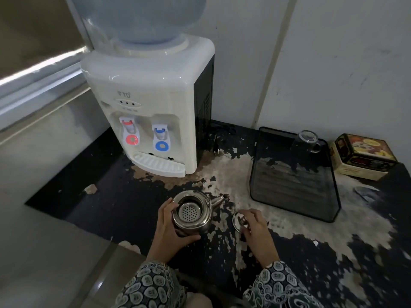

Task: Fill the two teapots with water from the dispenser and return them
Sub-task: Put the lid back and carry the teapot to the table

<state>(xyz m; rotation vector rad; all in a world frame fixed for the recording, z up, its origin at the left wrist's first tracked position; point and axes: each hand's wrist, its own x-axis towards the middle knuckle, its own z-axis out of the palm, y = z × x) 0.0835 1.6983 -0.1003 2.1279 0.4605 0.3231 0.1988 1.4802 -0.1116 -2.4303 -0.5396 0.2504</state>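
On the desk [289, 252]: left hand [171, 227] grips open teapot [191, 213]; right hand [255, 225] holds lid [239, 221]. Next, likely: carry the teapot under a dispenser [151, 112] tap.

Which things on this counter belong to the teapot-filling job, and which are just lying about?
Part of the job:
teapot, open, strainer showing, held by the left hand
lid, off the pot, under the right hand
water dispenser with red tap and blue tap

Lying about:
dark tray
glass mug upside down on it
tin box
loose plug
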